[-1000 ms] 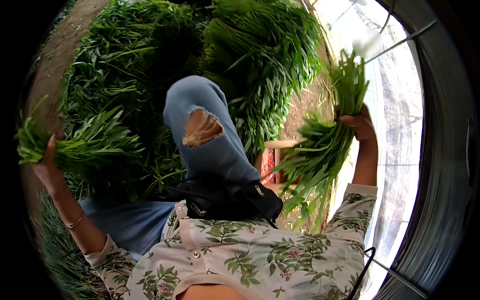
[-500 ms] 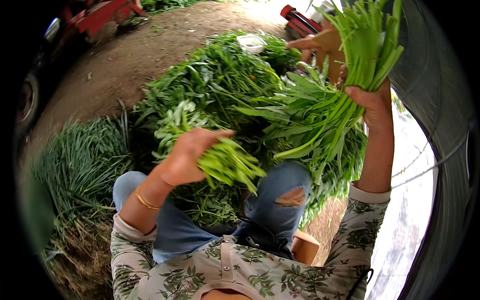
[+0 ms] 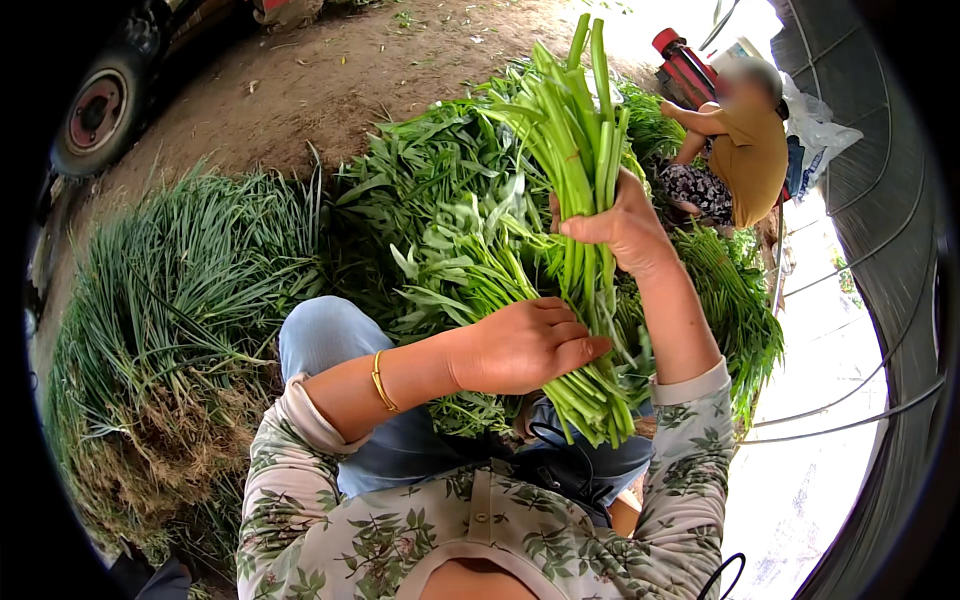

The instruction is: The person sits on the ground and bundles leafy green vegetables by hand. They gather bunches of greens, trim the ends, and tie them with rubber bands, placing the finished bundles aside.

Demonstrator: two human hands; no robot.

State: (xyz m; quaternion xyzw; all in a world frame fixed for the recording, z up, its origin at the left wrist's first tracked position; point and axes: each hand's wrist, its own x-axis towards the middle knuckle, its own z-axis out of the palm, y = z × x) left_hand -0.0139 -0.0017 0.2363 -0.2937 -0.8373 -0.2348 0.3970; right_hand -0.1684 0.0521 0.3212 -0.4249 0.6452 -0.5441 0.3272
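My right hand is wrapped round an upright bunch of long-stemmed leafy greens, its cut stem ends pointing up. Just below and to the left, my left hand is closed on a second bunch of the same greens. That bunch lies slanted, with leaves toward the upper left and stem ends toward the lower right over my knee. The two bunches overlap between my hands, so where they touch is partly hidden. Under and beyond them spreads a heap of loose greens on the ground.
To my left lies a large pile of spring onions with brown roots. More greens are stacked at the right. A person sits beyond them, near a red flask and a plastic bag. A wheel stands far left.
My right hand has brought its bunch left and down, toward the middle. My left hand has moved right with its bunch, close beneath it. The view has shifted, showing more of the seated person.
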